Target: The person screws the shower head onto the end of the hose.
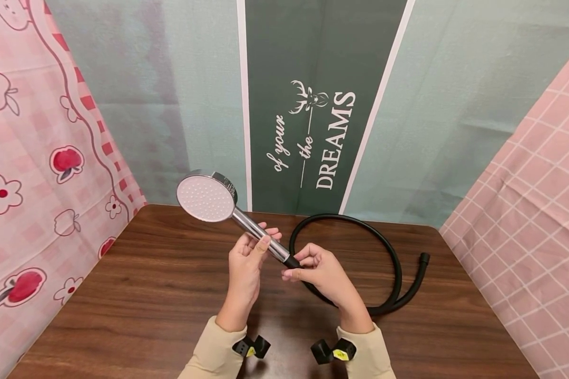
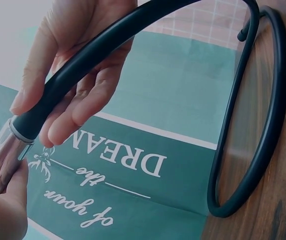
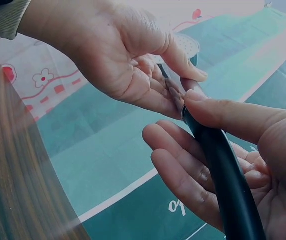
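A chrome handheld shower head [image 1: 206, 198] with a white nozzle face is held up above the table, tilted with its face to the upper left. My left hand [image 1: 247, 263] grips its chrome handle between thumb and fingers. At the handle's lower end, my right hand [image 1: 324, 273] pinches the end of a black shower hose [image 2: 78, 67]. In the right wrist view, the thumb lies along the hose end where it meets the handle. Hose and handle touch there; whether the thread is engaged is hidden.
The rest of the hose loops on the brown wooden table [image 1: 147, 295], its free end fitting [image 1: 424, 258] lying to the right. A green cloth with white lettering [image 1: 332, 142] hangs behind. Pink patterned cloths [image 1: 23, 200] flank both sides.
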Demonstrator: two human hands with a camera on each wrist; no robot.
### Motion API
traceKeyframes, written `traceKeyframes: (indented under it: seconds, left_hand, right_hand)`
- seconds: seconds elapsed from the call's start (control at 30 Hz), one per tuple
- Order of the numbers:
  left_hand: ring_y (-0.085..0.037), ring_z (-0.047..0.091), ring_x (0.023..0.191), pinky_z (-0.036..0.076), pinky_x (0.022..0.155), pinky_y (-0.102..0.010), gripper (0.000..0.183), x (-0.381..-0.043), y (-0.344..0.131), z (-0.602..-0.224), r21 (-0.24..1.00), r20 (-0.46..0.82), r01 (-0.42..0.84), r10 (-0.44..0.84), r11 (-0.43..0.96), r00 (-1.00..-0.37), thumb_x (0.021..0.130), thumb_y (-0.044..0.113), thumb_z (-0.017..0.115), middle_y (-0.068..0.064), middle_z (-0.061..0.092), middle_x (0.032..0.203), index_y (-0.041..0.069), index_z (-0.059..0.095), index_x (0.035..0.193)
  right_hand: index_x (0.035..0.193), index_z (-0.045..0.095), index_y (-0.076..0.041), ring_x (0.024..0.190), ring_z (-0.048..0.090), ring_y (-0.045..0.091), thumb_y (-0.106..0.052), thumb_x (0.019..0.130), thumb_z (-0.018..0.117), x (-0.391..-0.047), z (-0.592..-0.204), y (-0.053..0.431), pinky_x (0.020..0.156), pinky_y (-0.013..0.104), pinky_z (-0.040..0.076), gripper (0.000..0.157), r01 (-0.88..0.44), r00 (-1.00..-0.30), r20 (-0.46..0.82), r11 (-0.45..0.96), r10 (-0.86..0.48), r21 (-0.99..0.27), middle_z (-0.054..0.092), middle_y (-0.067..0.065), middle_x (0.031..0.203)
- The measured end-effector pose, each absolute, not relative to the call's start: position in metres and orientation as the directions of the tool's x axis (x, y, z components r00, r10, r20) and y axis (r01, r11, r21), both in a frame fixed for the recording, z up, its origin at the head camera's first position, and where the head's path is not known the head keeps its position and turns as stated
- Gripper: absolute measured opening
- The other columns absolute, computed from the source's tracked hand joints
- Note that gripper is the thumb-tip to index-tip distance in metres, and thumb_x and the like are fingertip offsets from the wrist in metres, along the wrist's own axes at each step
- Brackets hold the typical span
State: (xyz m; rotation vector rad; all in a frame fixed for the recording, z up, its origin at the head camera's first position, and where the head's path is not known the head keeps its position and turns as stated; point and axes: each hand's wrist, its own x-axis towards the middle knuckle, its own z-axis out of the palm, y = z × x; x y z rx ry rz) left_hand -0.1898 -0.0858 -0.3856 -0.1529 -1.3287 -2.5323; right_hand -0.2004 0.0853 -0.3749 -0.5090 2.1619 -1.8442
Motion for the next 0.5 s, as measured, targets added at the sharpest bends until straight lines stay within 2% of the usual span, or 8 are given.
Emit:
traceKeyframes:
  seconds: [0.4, 0.5]
  left_hand:
    - [-0.012, 0.074, 0.096, 0.057, 0.094, -0.028, 0.034, -0.1896, -0.0849, -0.3852, 0.778, 0.220, 0.294, -0.198, -0.555, -0.955, 0.098, 0.000, 0.056, 0.002, 0.075, 0.099, -0.010, 0.049, 0.130]
    - [-0.012, 0.074, 0.095, 0.057, 0.094, -0.028, 0.033, -0.1896, -0.0849, -0.3852, 0.776, 0.220, 0.295, -0.199, -0.557, -0.955, 0.098, 0.000, 0.056, 0.002, 0.075, 0.099, -0.009, 0.049, 0.129]
  right_hand:
    - [0.099, 0.056, 0.000, 0.081, 0.077, 0.018, -0.009, 0.083, 0.080, -0.1997, -0.3736, 0.0857, 0.079, 0.025, 0.059, 0.031, -0.085, -0.902, 0.027, 0.117, -0.431, -0.990, 0.078, 0.001, 0.080]
    - [0.100, 0.055, 0.003, 0.079, 0.077, 0.016, -0.008, 0.084, 0.078, -0.2004, -0.3741, 0.0857, 0.077, 0.027, 0.060, 0.030, -0.095, -0.896, 0.037, 0.109, -0.442, -0.990, 0.078, 0.011, 0.083]
